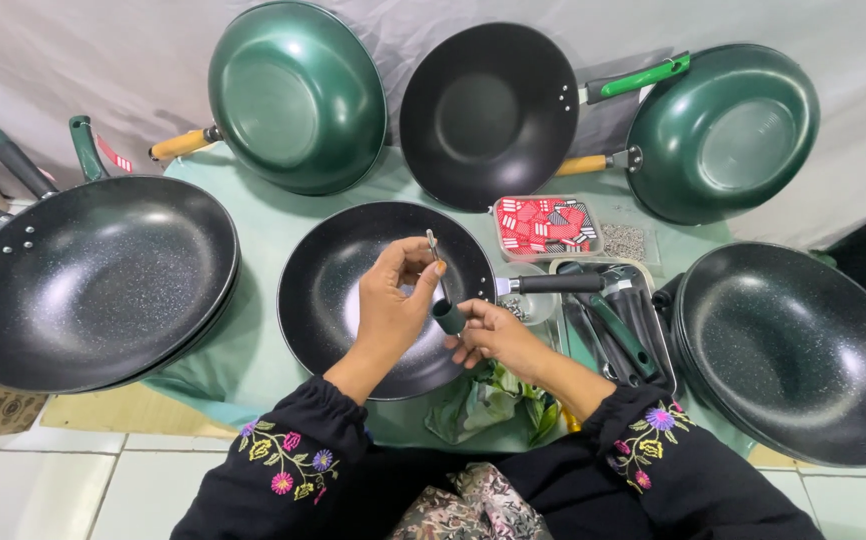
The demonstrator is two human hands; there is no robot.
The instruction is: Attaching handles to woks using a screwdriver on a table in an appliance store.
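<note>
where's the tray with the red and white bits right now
In the head view, the tray of red and white pieces lies right of centre on the green cloth, just behind the black handle of the middle pan.

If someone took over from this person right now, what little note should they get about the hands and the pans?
Left hand: raised over the black pan in the middle, pinching a thin metal screw upright.
Right hand: holds a small dark green handle end piece just under the screw; the two are not yet joined.
The pan's black handle points right, over a tray of loose handles. A box of red packets sits behind it.
Done: pans with handles stand propped along the back.
Left: fitting screw and end piece.
</note>
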